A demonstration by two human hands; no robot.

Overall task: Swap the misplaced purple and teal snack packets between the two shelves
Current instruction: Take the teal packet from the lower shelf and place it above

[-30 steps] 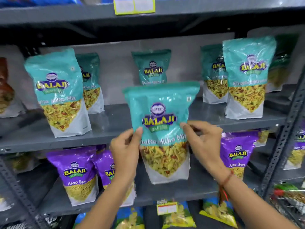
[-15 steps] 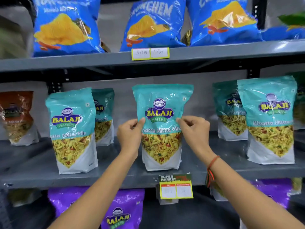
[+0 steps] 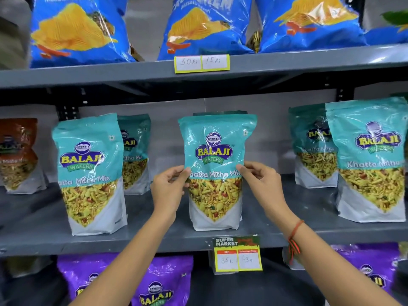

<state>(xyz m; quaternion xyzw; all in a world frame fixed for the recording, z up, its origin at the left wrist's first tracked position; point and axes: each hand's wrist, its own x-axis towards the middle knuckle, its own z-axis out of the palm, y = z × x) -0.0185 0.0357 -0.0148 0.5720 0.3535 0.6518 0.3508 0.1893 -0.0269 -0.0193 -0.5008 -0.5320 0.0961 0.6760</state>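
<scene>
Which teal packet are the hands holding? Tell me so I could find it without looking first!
Find the grey middle shelf, the one with teal packets, under the blue chip bags. The held teal packet stands in the middle, above the price tag. It alone has a left hand and right hand pinching its sides.

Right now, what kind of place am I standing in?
Most likely a supermarket aisle: metal shelves stocked with rows of one brand's snack packets, and a handwritten price tag printed "Super Market".
</scene>
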